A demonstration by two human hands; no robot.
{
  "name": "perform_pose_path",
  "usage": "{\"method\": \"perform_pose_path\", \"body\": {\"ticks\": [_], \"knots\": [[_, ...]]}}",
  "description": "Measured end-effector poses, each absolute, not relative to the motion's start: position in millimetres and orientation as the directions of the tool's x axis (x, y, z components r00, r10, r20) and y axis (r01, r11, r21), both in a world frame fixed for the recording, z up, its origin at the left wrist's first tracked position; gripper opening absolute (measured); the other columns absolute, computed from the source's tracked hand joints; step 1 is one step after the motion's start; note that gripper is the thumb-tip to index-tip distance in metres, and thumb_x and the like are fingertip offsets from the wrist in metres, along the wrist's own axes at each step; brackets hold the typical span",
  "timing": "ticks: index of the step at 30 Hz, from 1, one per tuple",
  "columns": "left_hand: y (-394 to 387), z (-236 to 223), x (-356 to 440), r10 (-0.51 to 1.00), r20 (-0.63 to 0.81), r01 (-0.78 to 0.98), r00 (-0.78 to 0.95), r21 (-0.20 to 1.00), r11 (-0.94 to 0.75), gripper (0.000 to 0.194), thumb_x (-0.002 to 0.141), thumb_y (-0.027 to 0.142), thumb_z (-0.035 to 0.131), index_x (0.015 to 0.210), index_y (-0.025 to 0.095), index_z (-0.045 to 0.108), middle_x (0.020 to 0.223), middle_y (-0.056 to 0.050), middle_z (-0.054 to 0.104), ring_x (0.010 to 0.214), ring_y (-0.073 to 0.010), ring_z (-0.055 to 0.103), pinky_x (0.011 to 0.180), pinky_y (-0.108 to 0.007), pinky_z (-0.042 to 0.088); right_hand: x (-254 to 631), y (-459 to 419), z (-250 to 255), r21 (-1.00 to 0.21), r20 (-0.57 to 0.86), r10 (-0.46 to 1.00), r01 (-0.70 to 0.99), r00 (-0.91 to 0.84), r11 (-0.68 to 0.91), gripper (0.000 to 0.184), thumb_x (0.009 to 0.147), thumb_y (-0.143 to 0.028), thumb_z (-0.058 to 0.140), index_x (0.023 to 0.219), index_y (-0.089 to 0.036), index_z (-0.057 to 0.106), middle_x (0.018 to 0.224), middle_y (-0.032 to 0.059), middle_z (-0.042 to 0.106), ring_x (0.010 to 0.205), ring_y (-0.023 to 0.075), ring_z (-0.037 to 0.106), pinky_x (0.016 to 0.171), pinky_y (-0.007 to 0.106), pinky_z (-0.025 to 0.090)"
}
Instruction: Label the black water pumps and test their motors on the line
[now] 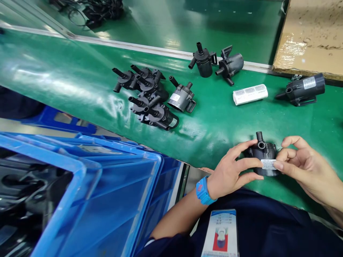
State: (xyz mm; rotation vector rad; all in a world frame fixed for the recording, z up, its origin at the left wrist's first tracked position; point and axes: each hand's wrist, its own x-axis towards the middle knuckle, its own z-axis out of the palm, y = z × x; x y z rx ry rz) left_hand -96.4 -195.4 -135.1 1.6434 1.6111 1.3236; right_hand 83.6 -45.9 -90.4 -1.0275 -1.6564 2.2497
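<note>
A small black water pump point(264, 151) stands on the green bench near its front edge, a spout pointing up and away. My left hand point(232, 169), with a blue watch on the wrist, grips its left side, and one fingertip touches the left end of a white label point(268, 164) on the body. At the label's right end, the thumb and finger of my right hand point(305, 162) are pinched together. Whether the whole label lies flat cannot be made out. Beyond the hands lies a white roll of labels point(250, 94).
Several black pumps point(150, 92) cluster at the left middle. Others stand near the back edge point(205, 62), and a labelled pump point(305, 89) lies at the right. A cardboard sheet point(311, 35) is at the back right. Blue crates point(112, 185) with black parts stand at the lower left.
</note>
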Motion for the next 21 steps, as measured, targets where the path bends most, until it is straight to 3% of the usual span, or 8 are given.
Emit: {"method": "perform_pose_path", "body": {"ticks": [13,21], "knots": [[-195.4,-136.5,-97.8,0.919,0.367,0.495,-0.146,0.831,-0.254,0.029,0.091,0.036,0.074,0.118,0.027,0.069,0.158,-0.01,0.044,0.139,-0.0292,0.054,0.11,-0.045,0.053,83.3,-47.9,-87.7,-0.9,-0.413,0.51,0.252,-0.754,-0.356,0.043,0.086,-0.035,0.082,0.11,-0.029,0.048,0.072,-0.0041,0.062,0.06,0.0124,0.051,0.054,0.022,0.043],[-195.4,-135.8,-97.8,0.898,0.426,0.551,-0.114,0.779,-0.3,0.028,0.09,0.031,0.075,0.116,0.022,0.069,0.156,-0.015,0.043,0.139,-0.0298,0.053,0.108,-0.045,0.055,85.1,-51.2,-90.9,-0.9,-0.399,0.517,0.218,-0.757,-0.377,0.045,0.084,-0.031,0.084,0.109,-0.029,0.047,0.069,-0.0066,0.06,0.057,0.0092,0.048,0.053,0.018,0.039]]}}
